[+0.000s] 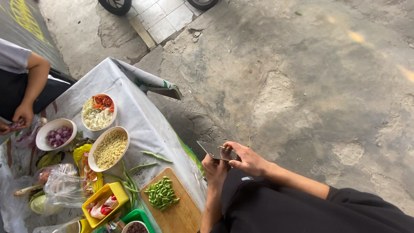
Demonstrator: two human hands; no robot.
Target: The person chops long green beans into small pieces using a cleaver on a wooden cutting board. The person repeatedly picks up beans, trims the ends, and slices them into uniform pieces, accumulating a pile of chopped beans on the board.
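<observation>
My left hand (215, 169) grips the handle of a steel cleaver (212, 150) held flat just off the table's right edge, over the concrete. My right hand (249, 160) rests its fingers on the blade, where small green bits cling. Left of my hands a wooden cutting board (183, 212) carries a pile of chopped green beans (161, 194). Whole green beans (129, 177) lie beside the board.
The table is covered with a white sheet (138, 112). On it stand bowls of noodles (110, 149), shredded cabbage and carrot (98, 112) and shallots (56, 134), a yellow tub (103, 200) and plastic bags (60, 185). Another person's hand (21, 115) is at far left.
</observation>
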